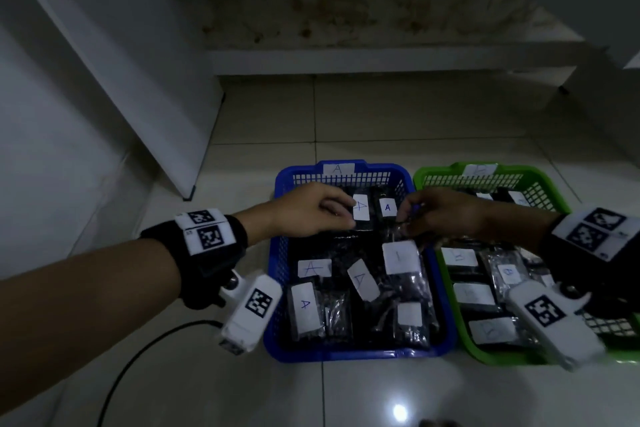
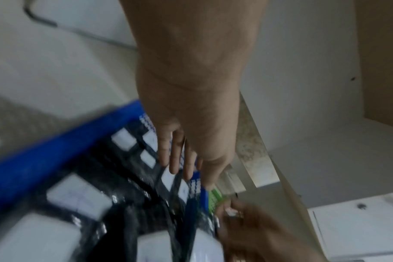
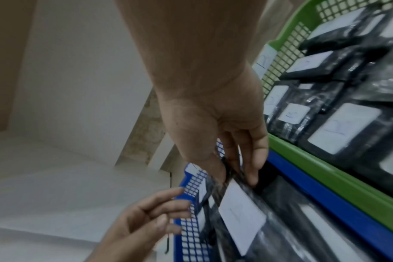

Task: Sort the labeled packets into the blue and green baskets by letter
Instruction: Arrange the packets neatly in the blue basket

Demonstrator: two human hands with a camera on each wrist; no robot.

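Nearest the person, the blue basket (image 1: pixel 277 291) and the green basket (image 1: pixel 450 291) sit side by side on the tiled floor (image 1: pixel 346 392), each laid with dark packets bearing white labels, those in the blue one marked A. Over the far half of the blue basket the right hand (image 1: pixel 440 215) makes its grip on the top edge of a clear packet (image 3: pixel 242 212) with a white label, thumb and fingers pinching it. The left hand (image 1: pixel 308 210) hovers with fingers loosely extended, holding nothing, beside an A-labelled packet (image 1: pixel 361 211).
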